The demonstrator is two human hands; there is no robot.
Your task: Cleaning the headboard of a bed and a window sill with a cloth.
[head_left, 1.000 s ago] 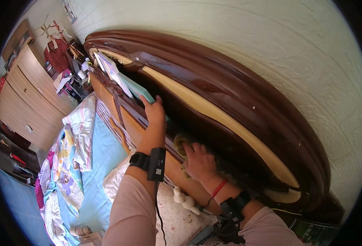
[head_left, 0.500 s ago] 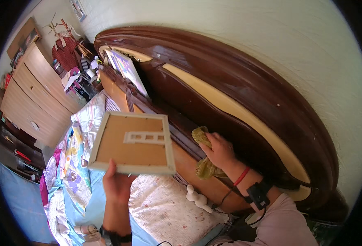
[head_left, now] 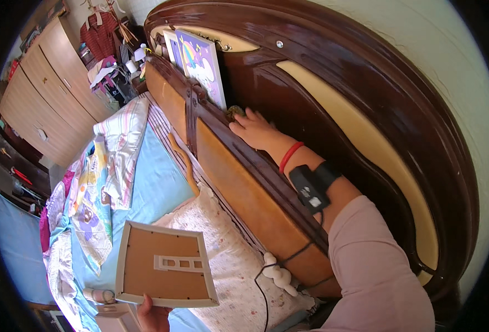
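Note:
My left hand point(head_left: 153, 315) grips the lower edge of a white-rimmed picture frame point(head_left: 167, 260), thumb on its back. The brown backing and a pale slotted stand face up. My right hand point(head_left: 255, 130) reaches onto the dark ledge point(head_left: 272, 166) of the wooden headboard, pressing a yellow-green cloth point(head_left: 234, 112) that is mostly hidden under its fingers. Just past the cloth, a picture with a rainbow and a white figure on purple point(head_left: 203, 66) leans upright on the headboard, another white-edged frame point(head_left: 172, 47) behind it.
Below the headboard lie a flowered pillow point(head_left: 222, 249), a white plush toy point(head_left: 277, 274) with a black cable across it, and a curved wooden stick point(head_left: 183, 163). A crumpled quilt point(head_left: 122, 149) covers part of the blue bed sheet. A wardrobe point(head_left: 50, 94) stands at the far left.
My right hand has moved far along the ledge with the cloth, up to the leaning picture. The frame in my left hand has sunk lower, over the bed. The view has shifted.

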